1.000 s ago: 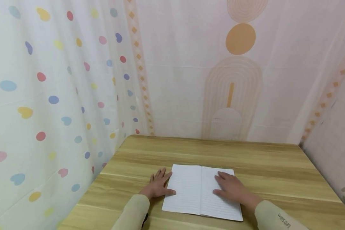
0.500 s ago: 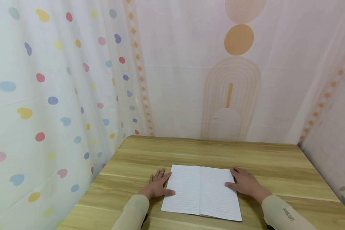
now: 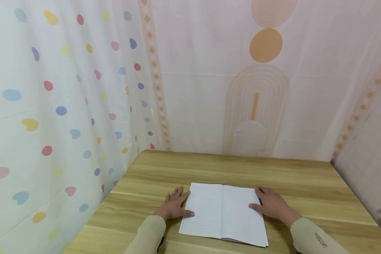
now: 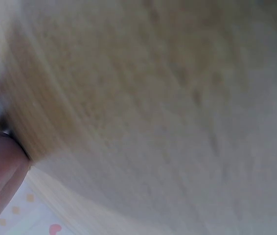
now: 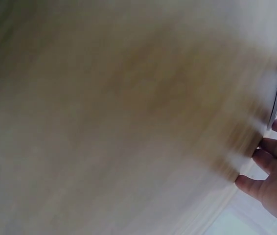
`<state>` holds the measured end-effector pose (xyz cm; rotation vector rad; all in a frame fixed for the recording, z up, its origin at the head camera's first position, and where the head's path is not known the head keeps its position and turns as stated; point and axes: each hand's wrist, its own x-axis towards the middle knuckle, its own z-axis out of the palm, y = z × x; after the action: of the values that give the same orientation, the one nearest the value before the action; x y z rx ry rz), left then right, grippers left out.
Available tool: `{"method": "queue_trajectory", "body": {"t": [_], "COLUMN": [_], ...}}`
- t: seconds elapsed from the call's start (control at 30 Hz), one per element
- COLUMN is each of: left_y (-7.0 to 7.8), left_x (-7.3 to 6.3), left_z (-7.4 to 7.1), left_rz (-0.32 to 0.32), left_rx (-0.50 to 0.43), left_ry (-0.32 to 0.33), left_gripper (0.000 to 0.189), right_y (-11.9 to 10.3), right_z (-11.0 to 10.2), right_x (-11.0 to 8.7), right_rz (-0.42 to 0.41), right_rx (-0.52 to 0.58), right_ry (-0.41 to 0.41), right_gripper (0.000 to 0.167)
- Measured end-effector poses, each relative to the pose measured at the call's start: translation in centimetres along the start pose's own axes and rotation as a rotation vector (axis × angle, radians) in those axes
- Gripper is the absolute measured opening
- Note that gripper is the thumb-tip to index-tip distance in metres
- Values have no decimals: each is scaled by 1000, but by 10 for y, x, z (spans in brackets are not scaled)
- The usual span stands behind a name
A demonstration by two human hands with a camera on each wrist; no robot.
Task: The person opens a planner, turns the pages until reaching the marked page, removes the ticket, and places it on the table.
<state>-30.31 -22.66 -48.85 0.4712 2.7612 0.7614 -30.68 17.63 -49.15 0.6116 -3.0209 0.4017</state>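
An open lined notebook lies on the wooden table, both pages white and unwritten. My left hand rests at its left edge, fingers spread on the wood and thumb on the page margin. At the right edge is my right hand, its thumb lying on the right page and its index finger by the upper corner. In the right wrist view, fingertips of this hand meet the tabletop beside the notebook's edge. The left wrist view shows part of the left hand at its border.
The wooden table extends behind and to both sides of the notebook. A curtain with coloured dots hangs on the left, and a pale patterned curtain hangs behind the table.
My right hand has slid rightward off the middle of the right page to its outer edge. At the lower right corner the page now sits slightly apart from those beneath. The left hand stays put.
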Motion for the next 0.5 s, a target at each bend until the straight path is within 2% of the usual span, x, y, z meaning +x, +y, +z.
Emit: {"method": "queue_trajectory", "body": {"t": [0.17, 0.37, 0.5], "left_y": [-3, -17, -14], "left_x": [1, 11, 8], "left_z": [2, 8, 6], "left_rz": [3, 21, 22], "left_rx": [-6, -14, -16], "left_ry": [-7, 8, -4], "left_gripper": [94, 98, 98], "right_y": [0, -1, -5], "right_z": [1, 3, 1], "right_x": [-1, 2, 4], "right_rz": [-10, -5, -4], "right_rx": [-9, 8, 47], "right_ry": [-10, 25, 53], "right_gripper": [79, 73, 64]}}
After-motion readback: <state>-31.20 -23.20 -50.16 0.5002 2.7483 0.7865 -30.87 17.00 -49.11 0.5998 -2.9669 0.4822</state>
